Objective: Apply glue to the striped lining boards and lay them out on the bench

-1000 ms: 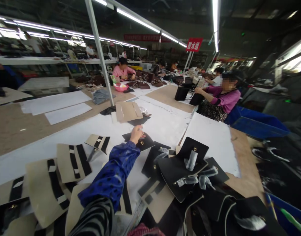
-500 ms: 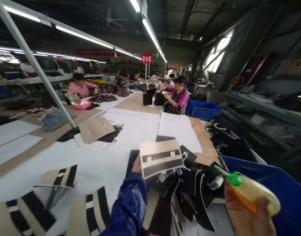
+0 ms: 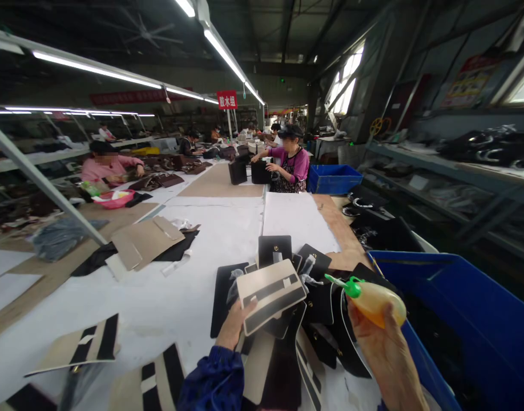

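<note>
My left hand [image 3: 234, 321], in a blue sleeve, grips the lower left edge of a beige panel with black strips [image 3: 273, 294]. Its thumb lies on the panel's face, and small white tabs sit on one strip. In my right hand [image 3: 379, 342] is a squeeze bottle [image 3: 377, 302] of amber liquid with a green cap, its thin nozzle aimed left toward the panel. A heap of black flap pieces [image 3: 319, 305] with pale edges and clear plastic wrapping lies under and around the held panel.
More striped beige panels [image 3: 80, 345] lie at the front left. A blue bin [image 3: 467, 274] stands at the right. Brown boards [image 3: 144, 242] rest on the white-covered table [image 3: 228, 220]. Across it, a co-worker in purple [image 3: 290, 162] handles black pieces; another in pink [image 3: 110, 165] sits left.
My view has turned right. The bottle in my right hand has come left, nearer the panel. The panel is now tilted, its right side higher, and more of my left hand shows.
</note>
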Demonstrator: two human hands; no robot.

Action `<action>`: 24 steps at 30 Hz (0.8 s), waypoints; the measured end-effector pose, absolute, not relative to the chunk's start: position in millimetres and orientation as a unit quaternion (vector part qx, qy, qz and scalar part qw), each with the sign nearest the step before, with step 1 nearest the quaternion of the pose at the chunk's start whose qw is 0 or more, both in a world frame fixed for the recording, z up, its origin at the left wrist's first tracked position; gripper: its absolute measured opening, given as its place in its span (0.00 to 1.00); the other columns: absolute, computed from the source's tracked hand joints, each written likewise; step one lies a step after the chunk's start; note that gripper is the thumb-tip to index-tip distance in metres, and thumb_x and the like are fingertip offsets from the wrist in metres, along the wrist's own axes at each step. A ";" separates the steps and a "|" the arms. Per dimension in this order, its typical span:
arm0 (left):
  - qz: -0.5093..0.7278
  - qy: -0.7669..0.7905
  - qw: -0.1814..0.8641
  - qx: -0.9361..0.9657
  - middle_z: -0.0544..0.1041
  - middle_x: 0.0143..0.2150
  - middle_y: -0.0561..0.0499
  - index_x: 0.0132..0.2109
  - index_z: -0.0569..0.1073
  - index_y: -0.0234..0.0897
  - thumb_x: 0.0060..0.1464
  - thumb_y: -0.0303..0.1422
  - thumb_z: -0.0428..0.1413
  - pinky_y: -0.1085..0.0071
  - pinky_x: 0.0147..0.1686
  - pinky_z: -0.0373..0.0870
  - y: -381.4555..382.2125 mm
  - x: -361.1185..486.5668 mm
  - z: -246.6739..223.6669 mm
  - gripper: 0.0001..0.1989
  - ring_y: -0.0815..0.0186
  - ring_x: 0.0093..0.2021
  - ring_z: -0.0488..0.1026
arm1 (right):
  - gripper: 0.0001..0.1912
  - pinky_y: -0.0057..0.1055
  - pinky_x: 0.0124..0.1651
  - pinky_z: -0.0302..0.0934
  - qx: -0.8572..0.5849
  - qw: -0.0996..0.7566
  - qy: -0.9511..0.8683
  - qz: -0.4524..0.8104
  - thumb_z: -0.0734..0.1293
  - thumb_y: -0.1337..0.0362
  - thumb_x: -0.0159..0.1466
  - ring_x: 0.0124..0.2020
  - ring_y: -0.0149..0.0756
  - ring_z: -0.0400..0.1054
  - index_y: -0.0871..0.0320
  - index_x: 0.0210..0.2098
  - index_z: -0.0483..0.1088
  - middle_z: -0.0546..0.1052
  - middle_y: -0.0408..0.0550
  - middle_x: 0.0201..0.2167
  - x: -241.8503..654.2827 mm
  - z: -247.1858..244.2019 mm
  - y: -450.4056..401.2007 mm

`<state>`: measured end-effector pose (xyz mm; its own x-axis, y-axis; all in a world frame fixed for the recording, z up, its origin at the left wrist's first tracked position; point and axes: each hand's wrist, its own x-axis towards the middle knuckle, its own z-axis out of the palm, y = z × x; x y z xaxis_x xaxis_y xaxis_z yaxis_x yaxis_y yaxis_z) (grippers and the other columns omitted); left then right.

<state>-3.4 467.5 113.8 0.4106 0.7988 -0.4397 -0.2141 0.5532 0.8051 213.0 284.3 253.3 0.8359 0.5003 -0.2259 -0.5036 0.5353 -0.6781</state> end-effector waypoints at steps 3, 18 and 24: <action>0.309 0.434 0.764 0.365 0.84 0.41 0.43 0.50 0.78 0.34 0.48 0.40 0.69 0.56 0.51 0.74 471.5 0.0 104.8 0.24 0.53 0.45 0.81 | 0.27 0.24 0.43 0.72 -0.394 0.867 -0.010 0.304 0.80 0.51 0.49 0.47 0.34 0.73 0.54 0.45 0.75 0.76 0.46 0.50 212.4 250.4 287.6; 0.294 0.398 0.737 0.461 0.81 0.41 0.49 0.43 0.77 0.32 0.61 0.34 0.60 0.58 0.48 0.74 466.8 37.8 128.7 0.08 0.63 0.41 0.79 | 0.29 0.34 0.42 0.66 -0.629 0.707 -0.271 0.177 0.77 0.45 0.49 0.38 0.36 0.68 0.54 0.42 0.69 0.73 0.40 0.36 210.1 287.1 319.8; 0.381 0.347 0.727 0.454 0.84 0.43 0.44 0.46 0.80 0.33 0.52 0.28 0.60 0.60 0.51 0.71 439.9 35.0 194.9 0.13 0.54 0.46 0.79 | 0.31 0.33 0.31 0.63 -0.687 0.639 -0.333 0.092 0.76 0.43 0.45 0.31 0.36 0.65 0.52 0.41 0.68 0.72 0.39 0.31 186.7 320.6 318.2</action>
